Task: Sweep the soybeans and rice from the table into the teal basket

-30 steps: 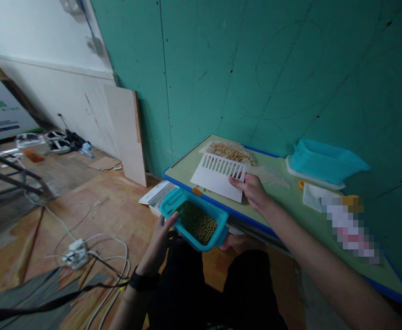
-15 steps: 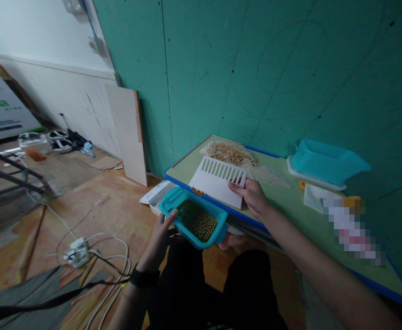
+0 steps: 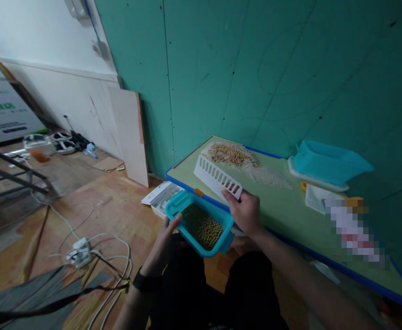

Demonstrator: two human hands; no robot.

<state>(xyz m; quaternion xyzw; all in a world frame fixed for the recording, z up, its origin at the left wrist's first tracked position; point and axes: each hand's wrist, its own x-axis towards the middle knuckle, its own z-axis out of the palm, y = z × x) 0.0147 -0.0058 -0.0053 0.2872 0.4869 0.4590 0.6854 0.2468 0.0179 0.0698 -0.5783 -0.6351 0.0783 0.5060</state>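
My left hand (image 3: 166,236) grips the near left corner of a teal plastic tub (image 3: 221,215) that holds green beans (image 3: 201,226). I keep the tub just below the front edge of a low green table with a blue rim (image 3: 283,206). In my right hand (image 3: 244,211) I pinch a white slotted scraper (image 3: 215,178), tilted on its edge over the table's front rim, right above the tub. Farther back on the table lies a pile of yellow beans (image 3: 231,154) mixed into white grains (image 3: 268,175).
A teal tub on a white lid (image 3: 328,162) and a white tray (image 3: 316,195) sit at the table's right. On the wooden floor lie a power strip with cables (image 3: 79,253), a white box (image 3: 159,196) and a board (image 3: 132,135) that leans on the green wall.
The scraper has been drawn back from lying flat on the table to tilted at the front edge, over the tub. My left hand still holds the tub below the rim.
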